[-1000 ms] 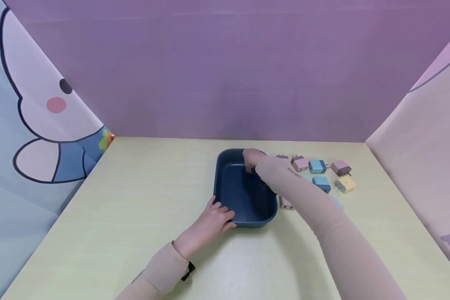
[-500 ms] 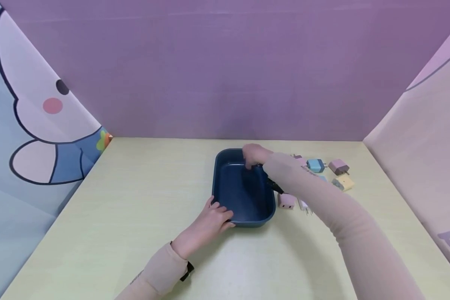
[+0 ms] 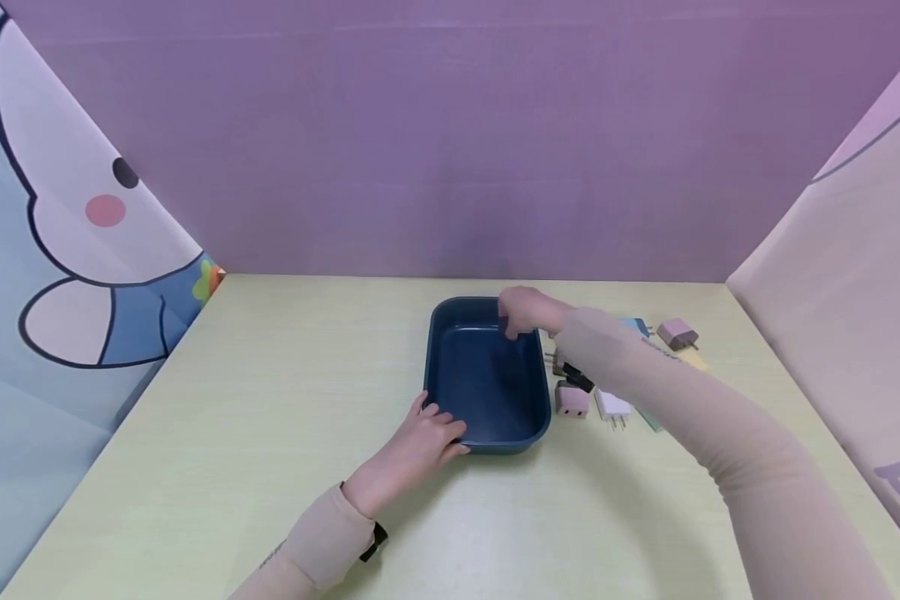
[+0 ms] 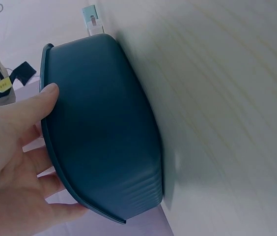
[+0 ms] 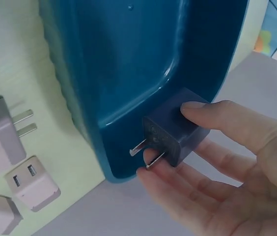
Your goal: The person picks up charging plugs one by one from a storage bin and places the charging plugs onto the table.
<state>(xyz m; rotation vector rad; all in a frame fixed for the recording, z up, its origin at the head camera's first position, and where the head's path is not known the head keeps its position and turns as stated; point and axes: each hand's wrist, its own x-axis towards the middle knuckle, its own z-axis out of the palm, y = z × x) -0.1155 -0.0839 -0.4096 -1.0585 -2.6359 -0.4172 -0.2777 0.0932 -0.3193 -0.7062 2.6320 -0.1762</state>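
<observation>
My left hand [image 3: 422,437] grips the near-left rim of a dark blue plastic bin [image 3: 483,392]. In the left wrist view, the thumb lies along the bin's outer wall [image 4: 99,123] and the fingers pass behind the rim. Over the far-right corner of the bin, my right hand [image 3: 523,311] holds a dark blue wall charger [image 5: 175,125]. Thumb and fingers pinch its body, and the two metal prongs point back over the bin. In the head view the charger is hidden behind the hand. The visible part of the bin's floor is bare.
Several wall chargers lie right of the bin, among them a pink one [image 3: 572,401], a white one [image 3: 612,406] and a mauve one [image 3: 677,333]. My right forearm covers some of them. A purple backdrop [image 3: 450,150] stands behind the table [image 3: 307,375].
My right hand has shifted right along the bin's far end, toward the right corner. The forearm swung right too, uncovering the white charger. My left hand stays on the rim.
</observation>
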